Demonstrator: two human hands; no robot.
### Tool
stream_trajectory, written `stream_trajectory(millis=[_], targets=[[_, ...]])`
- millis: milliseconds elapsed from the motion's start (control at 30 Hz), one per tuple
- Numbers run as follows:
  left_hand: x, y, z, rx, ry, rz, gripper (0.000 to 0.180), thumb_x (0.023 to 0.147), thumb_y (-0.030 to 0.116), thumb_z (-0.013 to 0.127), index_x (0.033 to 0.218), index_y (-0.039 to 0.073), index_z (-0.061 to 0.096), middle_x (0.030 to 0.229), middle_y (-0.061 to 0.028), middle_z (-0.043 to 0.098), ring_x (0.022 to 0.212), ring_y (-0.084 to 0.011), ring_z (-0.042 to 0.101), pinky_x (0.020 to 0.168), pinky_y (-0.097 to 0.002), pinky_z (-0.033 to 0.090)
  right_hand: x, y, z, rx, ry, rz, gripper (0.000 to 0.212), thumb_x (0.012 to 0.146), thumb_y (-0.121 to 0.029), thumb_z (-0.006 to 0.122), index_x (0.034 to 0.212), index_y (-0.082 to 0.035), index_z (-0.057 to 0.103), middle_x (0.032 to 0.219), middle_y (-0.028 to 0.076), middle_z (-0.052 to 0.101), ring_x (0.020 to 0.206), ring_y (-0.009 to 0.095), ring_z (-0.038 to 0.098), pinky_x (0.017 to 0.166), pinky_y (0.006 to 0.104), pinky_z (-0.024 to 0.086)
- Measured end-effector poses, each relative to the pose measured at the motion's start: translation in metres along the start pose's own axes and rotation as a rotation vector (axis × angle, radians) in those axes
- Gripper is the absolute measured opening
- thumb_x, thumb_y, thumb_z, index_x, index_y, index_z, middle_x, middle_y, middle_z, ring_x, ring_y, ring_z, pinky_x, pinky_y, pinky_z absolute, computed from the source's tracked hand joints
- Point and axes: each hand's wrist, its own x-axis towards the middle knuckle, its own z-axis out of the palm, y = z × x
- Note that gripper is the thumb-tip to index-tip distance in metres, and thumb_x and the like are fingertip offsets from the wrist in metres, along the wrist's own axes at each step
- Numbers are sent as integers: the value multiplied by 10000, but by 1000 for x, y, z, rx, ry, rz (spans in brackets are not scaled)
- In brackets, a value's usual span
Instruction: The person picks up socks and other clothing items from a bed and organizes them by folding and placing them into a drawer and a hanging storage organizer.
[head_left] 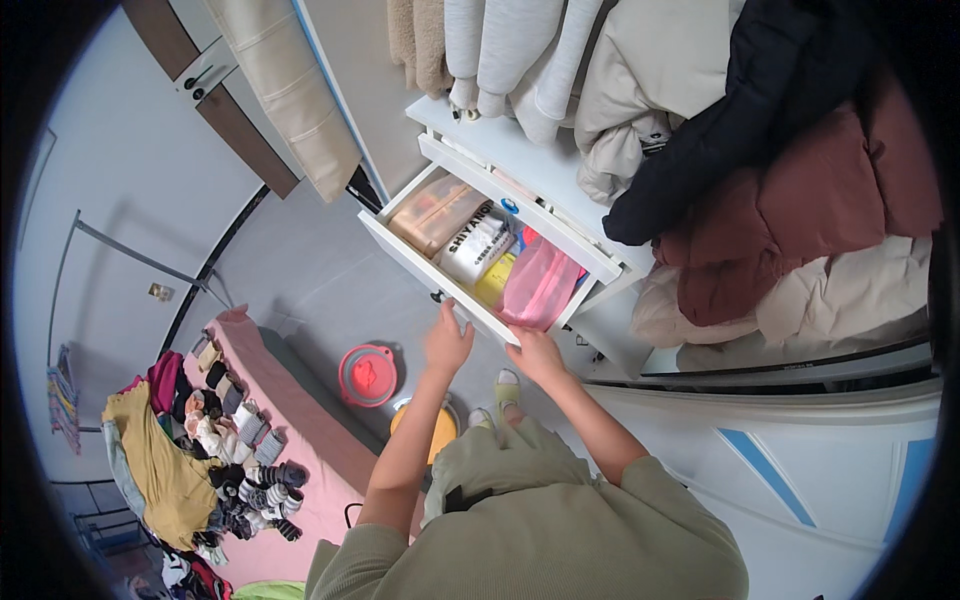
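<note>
A white drawer [400, 247] stands pulled out of the wardrobe. It holds a peach zip pouch [435, 212], a white printed packet [478, 246], a yellow packet [494, 281] and a pink mesh bag [541, 285]. My left hand [448, 342] is at the drawer's front panel, just below its dark knob [437, 296], fingers stretched out and thumb apart. At the right end of that panel, my right hand [536, 354] has its fingers closed about the edge. The undersides of both hands are hidden.
Clothes hang above the drawer, including a dark padded jacket [735, 110] and a reddish-brown one [790, 205]. On the floor stand a pink basin [350, 385] and a yellow-topped round stool [440, 432]. At left, a pink-covered bed [305, 440] bears socks and folded clothes [165, 460].
</note>
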Motion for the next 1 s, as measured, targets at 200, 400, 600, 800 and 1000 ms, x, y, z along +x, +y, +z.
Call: stream_trajectory(millis=[200, 400, 600, 800, 1000], targets=[[-27, 32, -17, 192, -74, -1, 653, 763, 201, 590, 1352, 197, 307, 1372, -286, 291, 854, -424, 607, 707, -470, 512, -16, -17, 12, -33, -12, 2, 250, 756, -165, 610, 953, -14, 580, 837, 171, 639, 793, 335, 621, 709, 444, 494], [-32, 21, -6, 208, -15, -10, 634, 752, 196, 591, 1332, 212, 336, 1365, -330, 263, 878, -447, 598, 724, -472, 513, -22, -21, 20, -29, -15, -8, 278, 755, -170, 609, 987, -21, 579, 854, 166, 641, 799, 328, 623, 709, 442, 499], [-42, 19, -4, 5, 30, -37, 776, 758, 197, 603, 1405, 74, 192, 1340, -316, 331, 1001, -456, 544, 798, -466, 487, -33, -33, 11, -5, -22, 72, 400, 759, -211, 614, 1145, -112, 575, 987, 128, 642, 877, 327, 618, 746, 431, 499], [-56, 31, 18, -203, 106, -65, 868, 758, 204, 604, 1385, -85, 80, 1312, -327, 368, 1043, -439, 527, 820, -443, 470, -43, -21, 8, -13, -12, 87, 418, 719, -253, 655, 1117, -133, 607, 1029, 84, 643, 895, 296, 621, 762, 400, 501], [-43, 50, 19, -135, 90, -128, 853, 757, 240, 604, 1381, -86, 123, 1225, -319, 464, 968, -428, 571, 800, -435, 480, -38, -7, -4, 17, 20, 73, 397, 702, -236, 660, 1083, -133, 624, 1011, 69, 648, 878, 276, 626, 744, 391, 508]])
